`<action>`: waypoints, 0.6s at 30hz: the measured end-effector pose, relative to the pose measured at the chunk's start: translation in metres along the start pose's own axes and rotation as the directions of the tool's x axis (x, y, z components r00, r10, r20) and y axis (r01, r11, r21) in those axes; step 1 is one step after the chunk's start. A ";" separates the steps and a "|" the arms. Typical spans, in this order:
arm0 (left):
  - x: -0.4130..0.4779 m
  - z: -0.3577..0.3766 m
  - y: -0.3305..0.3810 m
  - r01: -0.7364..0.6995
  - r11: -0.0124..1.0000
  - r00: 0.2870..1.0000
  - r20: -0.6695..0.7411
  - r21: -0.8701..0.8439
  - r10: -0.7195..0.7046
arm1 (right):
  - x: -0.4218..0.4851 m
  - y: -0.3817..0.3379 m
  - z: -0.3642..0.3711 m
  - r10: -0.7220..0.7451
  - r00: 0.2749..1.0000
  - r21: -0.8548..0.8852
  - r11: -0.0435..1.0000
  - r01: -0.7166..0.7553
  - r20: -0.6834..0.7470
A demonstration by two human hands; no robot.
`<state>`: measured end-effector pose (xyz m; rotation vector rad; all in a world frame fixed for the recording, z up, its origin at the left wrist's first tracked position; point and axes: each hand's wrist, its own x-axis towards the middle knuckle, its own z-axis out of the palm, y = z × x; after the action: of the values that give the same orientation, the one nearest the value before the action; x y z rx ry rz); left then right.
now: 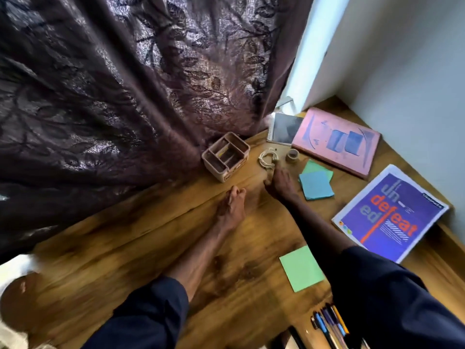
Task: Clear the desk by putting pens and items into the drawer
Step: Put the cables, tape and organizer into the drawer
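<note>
As both hands (231, 205) (280, 182) extend, pens (329, 323) sit in the drawer (305, 327).

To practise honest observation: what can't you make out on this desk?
Head view:
Pens: cut off by the bottom edge, partly behind the right sleeve.
Organizer tray contents: blurred.
Left hand: blur hides whether it pinches anything.
Spiral notebook: partly under the pink book.
</note>
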<state>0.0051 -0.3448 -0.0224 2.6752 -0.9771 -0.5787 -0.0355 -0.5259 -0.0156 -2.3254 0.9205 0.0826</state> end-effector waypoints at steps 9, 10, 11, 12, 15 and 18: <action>0.022 -0.007 0.010 -0.017 0.994 0.999 0.034 0.105 0.013 | 0.030 0.001 0.011 -0.075 0.988 -0.148 0.987 0.055 -0.131; 0.026 -0.009 0.014 -0.014 0.996 1.000 0.001 0.085 0.014 | 0.026 0.004 0.012 -0.087 0.985 -0.112 0.991 0.071 -0.148; 0.033 -0.011 0.020 -0.013 0.998 0.999 -0.043 0.062 0.016 | 0.020 0.009 0.011 -0.092 0.982 -0.081 0.994 0.080 -0.164; 0.040 -0.013 0.027 -0.009 0.999 0.995 -0.100 0.035 0.013 | 0.013 0.014 0.010 -0.093 0.979 -0.055 0.995 0.084 -0.182; 0.067 -0.017 0.054 -0.049 0.997 0.977 -0.212 -0.059 0.036 | -0.014 0.031 -0.001 -0.059 0.955 0.058 0.995 0.079 -0.291; 0.095 -0.024 0.090 -0.175 0.984 0.966 -0.202 -0.035 0.164 | -0.040 0.056 -0.019 -0.004 0.912 0.148 0.986 0.071 -0.411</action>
<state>0.0315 -0.4724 0.0037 2.5116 -1.1016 -0.2919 -0.1044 -0.5437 -0.0190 -2.2456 1.0369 -0.4980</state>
